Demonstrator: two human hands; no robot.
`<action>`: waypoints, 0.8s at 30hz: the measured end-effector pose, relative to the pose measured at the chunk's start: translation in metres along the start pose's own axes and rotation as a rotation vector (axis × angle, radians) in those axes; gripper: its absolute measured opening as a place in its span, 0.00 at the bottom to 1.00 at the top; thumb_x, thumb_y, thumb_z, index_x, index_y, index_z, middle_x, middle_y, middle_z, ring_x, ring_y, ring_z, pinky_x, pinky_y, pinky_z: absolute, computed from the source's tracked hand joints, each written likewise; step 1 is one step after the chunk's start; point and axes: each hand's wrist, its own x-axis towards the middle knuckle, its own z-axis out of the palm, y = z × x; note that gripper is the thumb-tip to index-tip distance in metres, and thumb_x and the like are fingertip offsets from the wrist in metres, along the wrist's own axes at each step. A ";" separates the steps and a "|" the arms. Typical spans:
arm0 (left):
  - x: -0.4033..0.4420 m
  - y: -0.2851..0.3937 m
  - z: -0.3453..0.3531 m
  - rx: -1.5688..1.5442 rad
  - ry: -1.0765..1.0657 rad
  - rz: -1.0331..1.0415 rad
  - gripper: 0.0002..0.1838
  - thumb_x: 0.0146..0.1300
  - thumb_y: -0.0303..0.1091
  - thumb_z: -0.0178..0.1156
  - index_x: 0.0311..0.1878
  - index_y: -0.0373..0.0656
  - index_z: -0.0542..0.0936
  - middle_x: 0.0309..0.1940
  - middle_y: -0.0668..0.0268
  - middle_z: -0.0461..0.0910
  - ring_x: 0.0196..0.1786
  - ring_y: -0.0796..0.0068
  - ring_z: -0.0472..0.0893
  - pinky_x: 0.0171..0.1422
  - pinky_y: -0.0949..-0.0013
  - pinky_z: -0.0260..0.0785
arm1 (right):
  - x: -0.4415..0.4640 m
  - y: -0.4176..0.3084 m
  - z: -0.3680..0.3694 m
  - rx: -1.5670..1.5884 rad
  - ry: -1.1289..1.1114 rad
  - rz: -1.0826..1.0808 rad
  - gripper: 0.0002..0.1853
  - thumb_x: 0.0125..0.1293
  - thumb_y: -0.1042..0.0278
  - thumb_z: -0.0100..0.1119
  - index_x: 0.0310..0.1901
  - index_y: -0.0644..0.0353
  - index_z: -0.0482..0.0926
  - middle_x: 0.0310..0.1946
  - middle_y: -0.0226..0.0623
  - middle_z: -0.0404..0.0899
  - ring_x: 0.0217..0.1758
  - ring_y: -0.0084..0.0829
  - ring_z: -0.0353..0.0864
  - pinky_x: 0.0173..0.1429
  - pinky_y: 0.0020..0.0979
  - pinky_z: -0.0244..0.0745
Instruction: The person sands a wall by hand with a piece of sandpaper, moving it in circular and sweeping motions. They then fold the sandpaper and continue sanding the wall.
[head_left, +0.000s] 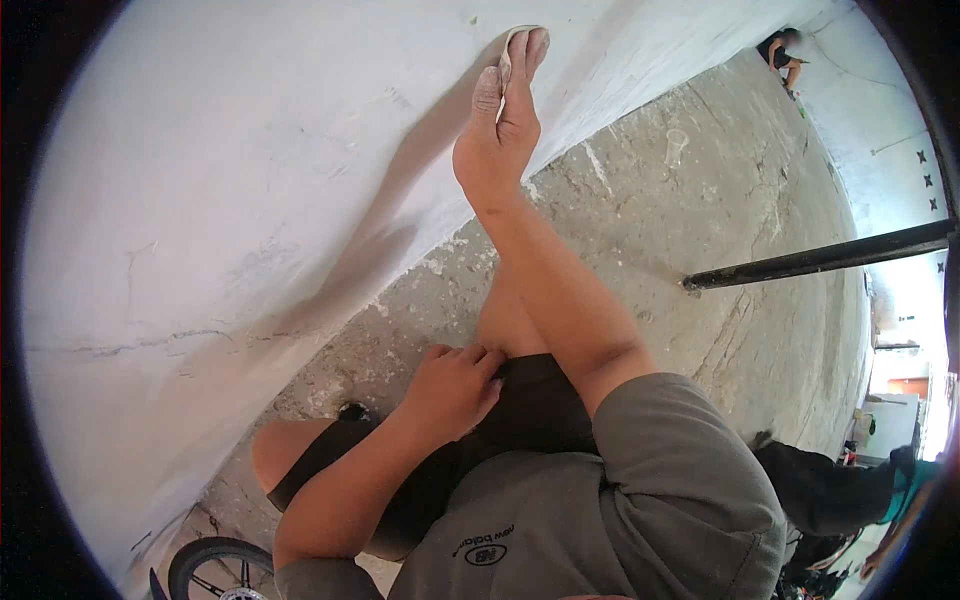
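Note:
My right hand (499, 150) reaches out to the white wall (250, 140), its fingers and thumb coated in pale dust. Under those fingers is a thin, pale folded sheet that looks like sandpaper (505, 66). Only its edge shows, and its face against the wall is hidden. My left hand (446, 392) rests in my lap with curled fingers, touching my leg by the hem of the dark shorts (545, 395). I see nothing held in it.
Rough concrete floor (640, 220) meets the wall's base. A black pole (820, 262) stands to the right. A small bicycle wheel (222, 570) is at bottom left. One person (780, 50) sits far off; another person's dark trousers (835, 490) show at right.

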 end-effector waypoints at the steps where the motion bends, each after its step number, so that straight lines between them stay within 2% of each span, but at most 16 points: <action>1: 0.000 -0.001 0.002 0.007 0.012 0.007 0.18 0.66 0.37 0.62 0.57 0.45 0.79 0.45 0.57 0.82 0.49 0.54 0.84 0.62 0.51 0.69 | 0.000 0.000 0.000 0.008 0.008 -0.008 0.26 0.83 0.70 0.45 0.76 0.71 0.59 0.82 0.53 0.48 0.87 0.43 0.40 0.85 0.39 0.43; 15: 0.000 0.001 0.001 0.031 0.014 0.011 0.17 0.66 0.37 0.61 0.57 0.45 0.78 0.46 0.58 0.81 0.49 0.56 0.84 0.62 0.51 0.69 | 0.000 0.001 -0.001 -0.026 -0.003 -0.027 0.26 0.82 0.72 0.45 0.77 0.71 0.59 0.82 0.53 0.48 0.87 0.45 0.40 0.85 0.39 0.43; 17: 0.000 0.000 0.001 -0.003 0.009 -0.008 0.18 0.65 0.38 0.62 0.57 0.44 0.79 0.44 0.56 0.83 0.49 0.52 0.84 0.61 0.50 0.68 | 0.001 0.001 -0.002 -0.042 -0.004 -0.020 0.26 0.82 0.72 0.45 0.77 0.71 0.59 0.82 0.54 0.48 0.87 0.46 0.41 0.85 0.40 0.43; 22: 0.001 0.000 -0.005 -0.009 -0.018 -0.020 0.18 0.65 0.38 0.62 0.56 0.43 0.79 0.44 0.56 0.82 0.50 0.52 0.83 0.62 0.49 0.69 | 0.010 0.014 -0.008 -0.149 -0.008 -0.136 0.26 0.82 0.72 0.43 0.76 0.73 0.59 0.82 0.54 0.49 0.86 0.46 0.43 0.84 0.37 0.47; 24: 0.000 0.000 -0.005 -0.016 -0.020 -0.022 0.18 0.65 0.38 0.62 0.56 0.42 0.79 0.44 0.55 0.82 0.50 0.52 0.83 0.62 0.49 0.69 | 0.018 0.019 -0.010 -0.145 0.049 -0.052 0.26 0.82 0.71 0.42 0.76 0.73 0.59 0.81 0.53 0.51 0.86 0.44 0.46 0.84 0.36 0.49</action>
